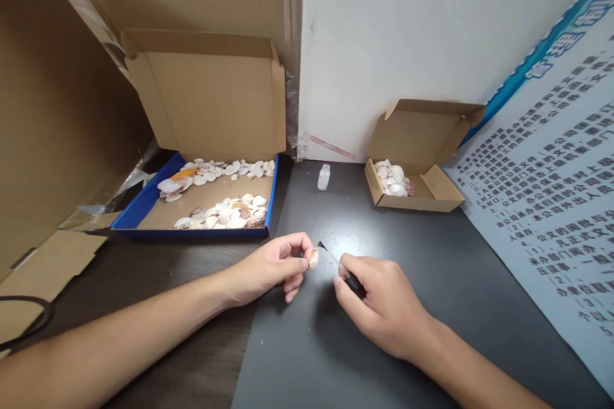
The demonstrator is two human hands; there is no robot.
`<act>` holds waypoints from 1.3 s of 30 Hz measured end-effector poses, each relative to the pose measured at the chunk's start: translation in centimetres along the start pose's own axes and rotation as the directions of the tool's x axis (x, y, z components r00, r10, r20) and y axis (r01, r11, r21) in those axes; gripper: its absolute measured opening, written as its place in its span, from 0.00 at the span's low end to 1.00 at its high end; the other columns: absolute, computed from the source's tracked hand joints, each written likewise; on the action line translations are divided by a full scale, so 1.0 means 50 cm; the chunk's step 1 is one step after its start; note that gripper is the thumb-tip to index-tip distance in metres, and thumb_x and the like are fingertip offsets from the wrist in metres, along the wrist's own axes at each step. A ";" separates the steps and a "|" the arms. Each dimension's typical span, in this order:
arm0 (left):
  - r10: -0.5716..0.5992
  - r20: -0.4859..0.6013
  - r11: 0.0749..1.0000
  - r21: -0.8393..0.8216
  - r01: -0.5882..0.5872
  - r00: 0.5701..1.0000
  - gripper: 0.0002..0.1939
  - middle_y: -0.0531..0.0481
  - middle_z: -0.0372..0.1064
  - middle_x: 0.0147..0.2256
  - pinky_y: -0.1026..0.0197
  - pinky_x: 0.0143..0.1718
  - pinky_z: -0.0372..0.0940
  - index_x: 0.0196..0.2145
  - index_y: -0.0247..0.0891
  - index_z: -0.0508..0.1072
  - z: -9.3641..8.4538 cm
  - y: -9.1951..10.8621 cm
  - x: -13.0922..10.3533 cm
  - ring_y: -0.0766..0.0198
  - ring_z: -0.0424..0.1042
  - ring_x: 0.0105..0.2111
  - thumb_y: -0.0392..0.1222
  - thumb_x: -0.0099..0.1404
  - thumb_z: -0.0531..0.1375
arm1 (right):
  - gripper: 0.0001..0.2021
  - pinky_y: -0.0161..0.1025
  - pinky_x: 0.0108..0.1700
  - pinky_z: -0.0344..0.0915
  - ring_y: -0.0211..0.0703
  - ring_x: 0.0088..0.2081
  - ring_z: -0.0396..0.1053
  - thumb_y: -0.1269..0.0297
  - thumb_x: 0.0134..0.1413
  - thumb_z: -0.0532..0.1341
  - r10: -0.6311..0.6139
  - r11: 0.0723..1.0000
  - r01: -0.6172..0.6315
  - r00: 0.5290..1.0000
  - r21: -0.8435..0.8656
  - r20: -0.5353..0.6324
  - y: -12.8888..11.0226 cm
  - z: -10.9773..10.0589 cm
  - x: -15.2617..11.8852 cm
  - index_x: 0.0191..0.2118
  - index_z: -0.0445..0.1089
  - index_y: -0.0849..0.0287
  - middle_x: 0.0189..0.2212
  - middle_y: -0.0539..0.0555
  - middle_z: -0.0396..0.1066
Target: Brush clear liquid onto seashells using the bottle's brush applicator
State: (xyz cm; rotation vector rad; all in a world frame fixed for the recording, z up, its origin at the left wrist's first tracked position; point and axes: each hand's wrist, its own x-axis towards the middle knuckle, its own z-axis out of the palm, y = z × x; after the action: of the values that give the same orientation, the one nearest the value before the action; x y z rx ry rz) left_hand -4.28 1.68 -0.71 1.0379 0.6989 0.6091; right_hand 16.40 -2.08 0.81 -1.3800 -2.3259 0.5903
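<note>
Between the thumb and fingers of my left hand (283,262) is a small shell (313,259), pale with orange-brown on its face. My right hand (378,300) is closed on a thin brush (330,254), whose dark tip points up and left, close to the shell but apart from it. Part of the brush's handle is hidden in my fingers. Beyond both hands a small bottle (323,177) with whitish contents stands upright and uncapped on the dark grey mat (297,345).
At the left, an open blue-edged box (167,220) holds many white and brown shells. A smaller open cardboard box (417,203) with shells sits at the back right. White panel (384,32) behind; printed sheet (542,204) slants along the right.
</note>
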 end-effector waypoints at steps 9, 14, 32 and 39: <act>-0.004 -0.025 0.999 -0.033 0.003 1.000 0.10 0.61 0.58 0.21 0.69 0.18 0.61 0.31 0.39 0.62 0.005 0.001 -0.001 0.75 0.57 0.15 0.39 0.61 0.63 | 0.14 0.36 0.27 0.43 0.35 0.20 0.53 0.65 0.58 0.52 0.046 0.999 -0.046 0.999 -0.028 0.006 0.000 0.005 0.000 0.24 0.48 0.56 0.17 0.45 0.55; -0.014 -0.020 0.998 -0.058 0.013 1.000 0.10 0.61 0.58 0.20 0.69 0.17 0.61 0.31 0.39 0.62 0.006 0.005 -0.002 0.74 0.57 0.15 0.39 0.60 0.62 | 0.12 0.36 0.28 0.44 0.36 0.21 0.54 0.65 0.57 0.53 -0.038 0.999 0.038 0.997 0.009 0.065 0.001 0.008 -0.001 0.25 0.49 0.56 0.19 0.45 0.58; -0.033 -0.053 0.997 -0.073 0.029 0.998 0.08 0.59 0.60 0.21 0.70 0.19 0.60 0.30 0.38 0.63 0.008 0.006 -0.002 0.74 0.58 0.17 0.35 0.57 0.61 | 0.12 0.35 0.28 0.45 0.35 0.22 0.54 0.64 0.60 0.53 -0.055 0.997 0.048 0.992 0.058 0.113 0.006 0.001 0.003 0.26 0.52 0.56 0.20 0.45 0.57; -0.029 -0.067 0.993 -0.120 0.021 0.997 0.06 0.59 0.58 0.21 0.70 0.18 0.60 0.31 0.38 0.63 0.002 0.003 0.000 0.74 0.56 0.17 0.32 0.59 0.59 | 0.15 0.35 0.28 0.45 0.35 0.22 0.53 0.60 0.63 0.52 -0.007 0.998 0.000 0.995 0.067 0.099 0.017 0.002 0.010 0.25 0.50 0.56 0.19 0.44 0.55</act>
State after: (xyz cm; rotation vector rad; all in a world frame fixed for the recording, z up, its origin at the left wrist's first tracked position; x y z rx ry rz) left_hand -4.22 1.67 -0.54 0.8999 0.7254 0.6596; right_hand 16.72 -1.29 0.33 -1.3450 -2.3622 0.7446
